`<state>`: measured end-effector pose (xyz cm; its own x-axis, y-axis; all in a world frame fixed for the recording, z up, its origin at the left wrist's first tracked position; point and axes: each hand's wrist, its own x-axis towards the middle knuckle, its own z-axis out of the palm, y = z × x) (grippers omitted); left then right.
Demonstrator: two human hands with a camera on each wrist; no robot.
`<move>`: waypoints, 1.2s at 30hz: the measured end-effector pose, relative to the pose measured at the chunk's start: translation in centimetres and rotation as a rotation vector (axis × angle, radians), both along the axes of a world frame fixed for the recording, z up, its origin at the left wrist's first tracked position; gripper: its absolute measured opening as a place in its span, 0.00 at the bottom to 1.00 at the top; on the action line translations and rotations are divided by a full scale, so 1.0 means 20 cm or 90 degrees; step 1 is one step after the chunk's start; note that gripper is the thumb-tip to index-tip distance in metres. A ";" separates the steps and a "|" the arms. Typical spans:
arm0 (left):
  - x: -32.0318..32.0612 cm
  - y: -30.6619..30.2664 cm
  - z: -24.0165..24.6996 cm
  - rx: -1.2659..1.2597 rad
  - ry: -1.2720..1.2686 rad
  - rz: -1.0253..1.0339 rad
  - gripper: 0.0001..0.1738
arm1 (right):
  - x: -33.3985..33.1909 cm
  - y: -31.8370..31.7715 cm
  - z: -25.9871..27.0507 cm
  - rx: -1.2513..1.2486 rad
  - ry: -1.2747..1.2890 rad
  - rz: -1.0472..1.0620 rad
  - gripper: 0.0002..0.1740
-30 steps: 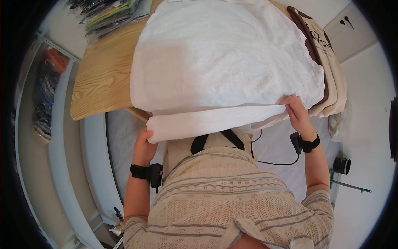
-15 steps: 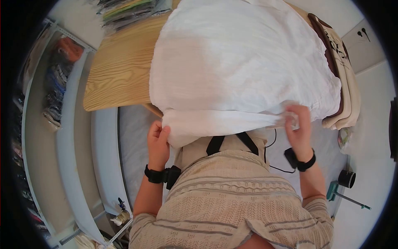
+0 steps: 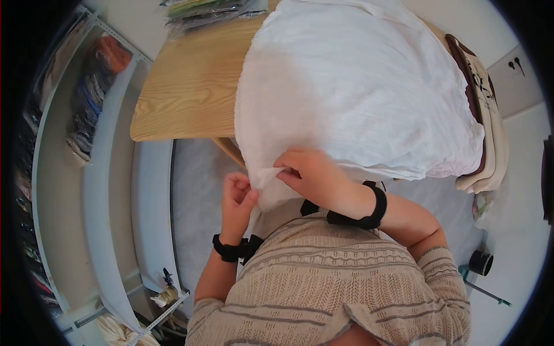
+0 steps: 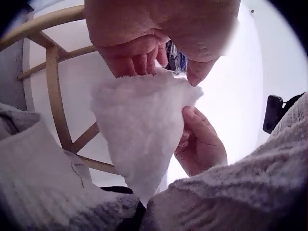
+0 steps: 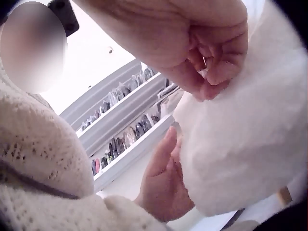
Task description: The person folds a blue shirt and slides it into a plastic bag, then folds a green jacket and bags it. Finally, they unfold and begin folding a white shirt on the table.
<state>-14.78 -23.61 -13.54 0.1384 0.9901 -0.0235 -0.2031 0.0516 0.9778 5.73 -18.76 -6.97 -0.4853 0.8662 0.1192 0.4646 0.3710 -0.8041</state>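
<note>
A large white cloth lies spread over the wooden table, its near edge hanging over the side toward the person. At the near left corner of this cloth, the left hand holds the edge with bent fingers and thumb. Reaching across the body, the right hand pinches the same edge a short way to the right, between thumb and fingers. In the left wrist view the hanging flap narrows downward between both hands. The right wrist view shows the right fingertips gathered at the cloth's upper edge.
Bare wood of the table shows at left, with a pile of plastic-wrapped packets at its back. Folded beige-and-brown fabric lies by the cloth's right side. Shelves with bagged items stand at far left.
The right hand has let go of the cloth's right part, crossed leftward and taken the edge near the left hand. The rolled-up front strip has dropped loose. The view has shifted, moving the table rightward.
</note>
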 end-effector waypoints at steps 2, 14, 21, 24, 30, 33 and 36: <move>0.02 0.04 -0.01 -0.045 -0.098 0.013 0.20 | -0.01 0.00 0.09 0.037 0.009 -0.018 0.07; 0.04 0.10 -0.04 -0.123 -0.046 -0.110 0.30 | -0.09 0.05 -0.03 0.121 -0.071 -0.036 0.15; 0.00 0.12 0.04 -0.237 -0.097 -0.075 0.22 | 0.42 -0.17 0.07 0.274 0.027 0.121 0.13; -0.01 0.13 0.10 -0.227 -0.093 -0.098 0.26 | 0.85 -0.33 0.10 0.187 0.083 -0.046 0.03; 0.02 0.13 0.25 -0.200 -0.078 -0.088 0.34 | 1.71 -0.68 -0.23 0.036 -0.043 -0.714 0.06; 0.02 0.14 0.29 -0.190 -0.056 -0.064 0.35 | 1.83 -0.69 -0.45 -0.055 0.100 -0.842 0.22; 0.01 0.15 0.28 -0.183 -0.037 -0.039 0.31 | 1.88 -0.65 -0.59 -0.079 0.309 -0.738 0.50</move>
